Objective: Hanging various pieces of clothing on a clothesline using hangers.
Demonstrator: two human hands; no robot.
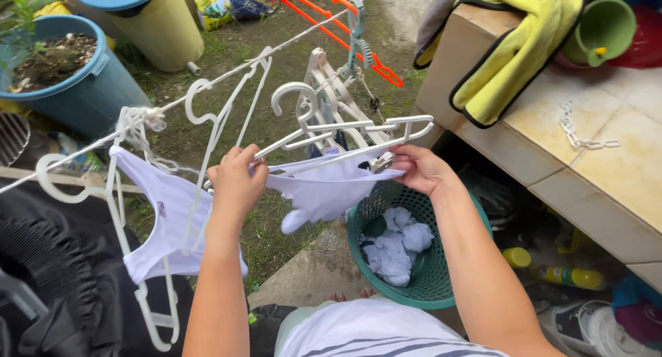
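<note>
Both forearms reach up and forward from the bottom edge, elbows bent, meeting at a white hanger (345, 133) held level at chest height. The left hand (236, 180) is closed, its fingers curled around the hanger's left end and the edge of a white cloth (324, 188) draped over the lower bar. The right hand (419, 167) pinches the cloth's other edge against the hanger's right end, thumb and fingers shut on it beside a small metal clip. The cloth sags between the two hands, directly above a green basket (441, 281) that holds more crumpled white laundry (398, 247). A clothesline (207, 85) runs diagonally from lower left to upper right just behind the hands; on it hang empty white hangers and, at the left, a white garment (162, 219) on its own hanger, close by the left forearm. A dark garment (62, 274) fills the lower left corner. To the right stands a tiled counter (607, 157) with a yellow towel (517, 47), a short chain and a green cup on it; bottles and clutter sit underneath. The ground is patchy grass and bare earth, with a blue planter (76, 81), a yellow bin (155, 19) and an orange rack (331, 23) farther back.
</note>
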